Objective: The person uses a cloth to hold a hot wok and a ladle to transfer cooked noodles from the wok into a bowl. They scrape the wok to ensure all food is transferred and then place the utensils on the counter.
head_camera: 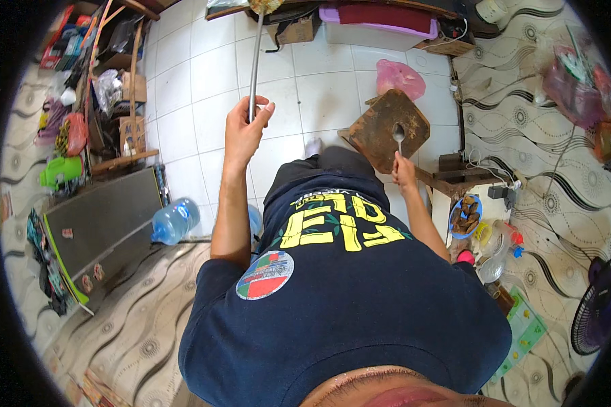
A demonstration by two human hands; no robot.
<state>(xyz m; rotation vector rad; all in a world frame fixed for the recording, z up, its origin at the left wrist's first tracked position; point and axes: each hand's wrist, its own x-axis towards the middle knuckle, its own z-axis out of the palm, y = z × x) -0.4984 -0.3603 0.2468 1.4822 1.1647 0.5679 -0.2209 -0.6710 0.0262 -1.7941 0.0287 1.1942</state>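
Observation:
My left hand [245,129] grips a long metal handle [256,63] that runs up to the top edge of the view. At its far end is a yellowish-brown mass [266,5], cut off by the picture's rim; I cannot tell whether it is food or the utensil's head. My right hand [403,174] is closed around the stem of a metal spoon [398,133], bowl end pointing away from me. Beneath the spoon, in line of sight, stands a worn wooden stool [371,135]; whether the spoon touches it is unclear.
Behind the stool lies a pink plastic bag [401,79]. To the right, a blue dish [466,217] of brown pieces sits on a white surface near plastic containers [496,241]. A large blue water bottle [175,221] lies at left. A lilac-rimmed storage box [371,35] stands ahead.

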